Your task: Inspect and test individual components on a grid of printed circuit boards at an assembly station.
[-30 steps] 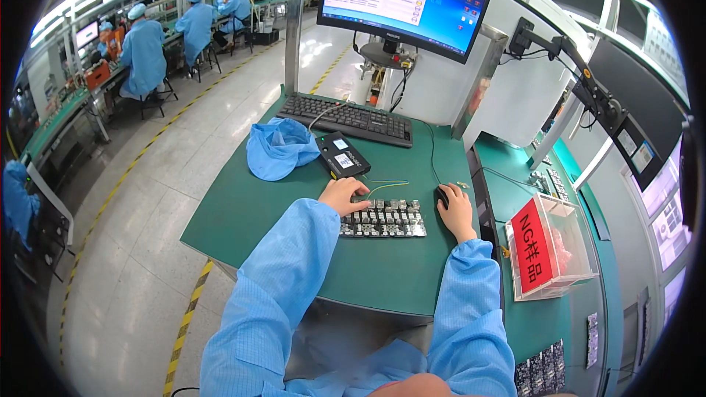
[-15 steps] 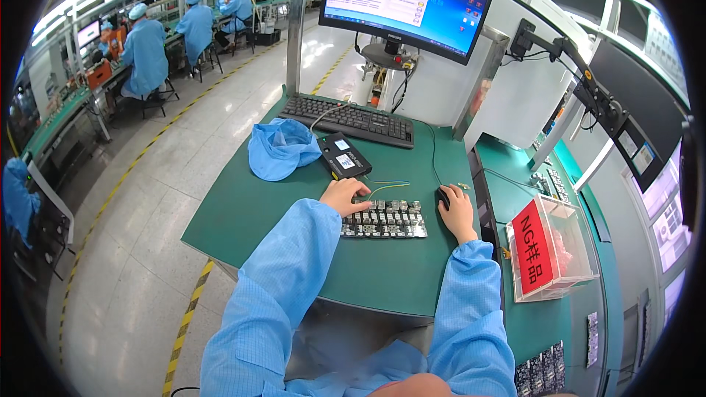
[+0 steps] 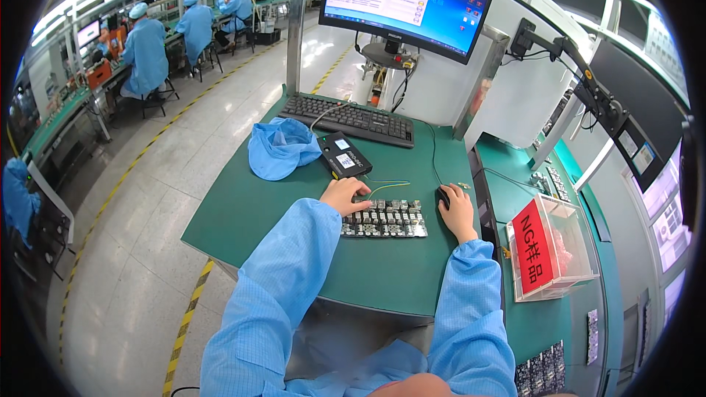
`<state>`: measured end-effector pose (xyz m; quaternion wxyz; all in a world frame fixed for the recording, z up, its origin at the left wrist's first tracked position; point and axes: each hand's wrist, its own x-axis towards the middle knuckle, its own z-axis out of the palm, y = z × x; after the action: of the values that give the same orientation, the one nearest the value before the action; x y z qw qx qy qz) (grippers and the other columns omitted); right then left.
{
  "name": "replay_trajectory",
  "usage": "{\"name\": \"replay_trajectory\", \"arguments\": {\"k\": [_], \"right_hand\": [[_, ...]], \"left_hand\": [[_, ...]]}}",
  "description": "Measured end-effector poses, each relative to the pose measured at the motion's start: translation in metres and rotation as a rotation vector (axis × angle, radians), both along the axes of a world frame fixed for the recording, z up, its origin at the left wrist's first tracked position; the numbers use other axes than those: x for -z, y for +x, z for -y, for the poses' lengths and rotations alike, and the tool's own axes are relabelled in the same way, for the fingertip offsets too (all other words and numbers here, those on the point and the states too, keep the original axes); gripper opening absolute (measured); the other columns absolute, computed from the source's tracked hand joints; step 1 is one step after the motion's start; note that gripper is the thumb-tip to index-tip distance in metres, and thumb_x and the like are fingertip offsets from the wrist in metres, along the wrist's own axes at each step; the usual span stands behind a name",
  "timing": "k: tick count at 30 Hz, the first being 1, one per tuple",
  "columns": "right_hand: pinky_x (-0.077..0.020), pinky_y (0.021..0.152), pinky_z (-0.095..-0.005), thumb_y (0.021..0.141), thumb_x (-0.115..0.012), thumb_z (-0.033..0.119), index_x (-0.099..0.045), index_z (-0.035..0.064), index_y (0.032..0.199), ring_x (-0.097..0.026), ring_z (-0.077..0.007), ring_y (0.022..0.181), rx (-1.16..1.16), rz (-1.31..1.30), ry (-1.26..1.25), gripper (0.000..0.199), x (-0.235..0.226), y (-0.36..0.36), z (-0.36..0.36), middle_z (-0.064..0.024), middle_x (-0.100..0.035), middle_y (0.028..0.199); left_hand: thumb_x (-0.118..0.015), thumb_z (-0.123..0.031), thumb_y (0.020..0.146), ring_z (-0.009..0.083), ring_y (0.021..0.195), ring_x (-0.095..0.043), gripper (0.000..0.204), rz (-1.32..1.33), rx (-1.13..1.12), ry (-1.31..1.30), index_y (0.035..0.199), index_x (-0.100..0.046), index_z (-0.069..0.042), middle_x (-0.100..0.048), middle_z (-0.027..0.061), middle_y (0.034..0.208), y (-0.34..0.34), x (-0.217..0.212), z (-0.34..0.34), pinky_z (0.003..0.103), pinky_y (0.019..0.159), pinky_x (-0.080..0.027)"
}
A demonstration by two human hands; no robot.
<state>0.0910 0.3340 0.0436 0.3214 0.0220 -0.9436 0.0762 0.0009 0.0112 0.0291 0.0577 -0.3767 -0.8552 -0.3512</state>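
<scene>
My left hand (image 3: 344,196) rests at the upper left corner of a panel of small circuit boards (image 3: 384,219), thumb and fingers curled together against its edge. Whatever those fingers hold is hidden. Thin yellow and green wires (image 3: 388,184) loop from beside a black handheld device (image 3: 344,156) back toward this corner. A black computer mouse (image 3: 442,197) lies to the right of the panel, with my right hand (image 3: 459,213) wrapped over it. Both forearms are in blue sleeves.
A blue cloth cap (image 3: 282,148) and a black keyboard (image 3: 349,122) lie farther back on the green table, below a monitor (image 3: 408,1). At right stand a clear box with a red label (image 3: 553,250) and more circuit boards (image 3: 540,371). Several people in blue work at far left.
</scene>
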Motion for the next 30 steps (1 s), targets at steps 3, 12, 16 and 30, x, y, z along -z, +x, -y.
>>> {"name": "replay_trajectory", "arguments": {"k": [3, 12, 16, 30], "right_hand": [[-0.0473, 0.085, -0.0408, 0.075, -0.063, 0.014, -0.06, 0.0134, 0.114, -0.055, -0.0333, 0.099, 0.01, 0.001, 0.013, 0.039, -0.0007, 0.0008, 0.0004, -0.0109, -0.056, 0.118], [-0.0475, 0.087, -0.0395, 0.077, -0.063, 0.017, -0.059, 0.0146, 0.117, -0.055, -0.0322, 0.102, 0.025, 0.039, 0.008, 0.04, 0.0003, 0.0005, -0.0015, -0.0086, -0.056, 0.121], [-0.0477, 0.087, -0.0394, 0.077, -0.063, 0.016, -0.059, 0.0148, 0.117, -0.055, -0.032, 0.103, 0.026, 0.034, 0.011, 0.04, -0.0004, 0.0006, -0.0005, -0.0085, -0.056, 0.121], [-0.0472, 0.086, -0.041, 0.074, -0.063, 0.014, -0.06, 0.0128, 0.113, -0.056, -0.0333, 0.099, 0.003, -0.002, 0.001, 0.039, 0.0014, -0.0009, -0.0007, -0.0111, -0.057, 0.118]], "left_hand": [[-0.068, -0.041, 0.079, 0.0191, 0.096, -0.056, 0.034, -0.016, 0.005, -0.001, 0.1, -0.064, -0.015, -0.06, 0.0011, 0.095, 0.0005, -0.0014, -0.0002, 0.034, 0.083, -0.037], [-0.068, -0.041, 0.078, 0.0195, 0.095, -0.056, 0.034, -0.014, -0.003, 0.013, 0.1, -0.064, -0.015, -0.06, 0.001, 0.094, 0.0003, 0.0, -0.0009, 0.035, 0.082, -0.037], [-0.068, -0.041, 0.078, 0.0194, 0.095, -0.056, 0.034, -0.02, -0.004, 0.005, 0.1, -0.064, -0.015, -0.06, 0.0007, 0.094, 0.0, 0.0, -0.0007, 0.035, 0.082, -0.037], [-0.068, -0.041, 0.079, 0.0192, 0.096, -0.056, 0.034, -0.007, 0.0, 0.005, 0.099, -0.064, -0.015, -0.06, 0.0007, 0.094, 0.0, -0.001, -0.0004, 0.035, 0.082, -0.037]]}}
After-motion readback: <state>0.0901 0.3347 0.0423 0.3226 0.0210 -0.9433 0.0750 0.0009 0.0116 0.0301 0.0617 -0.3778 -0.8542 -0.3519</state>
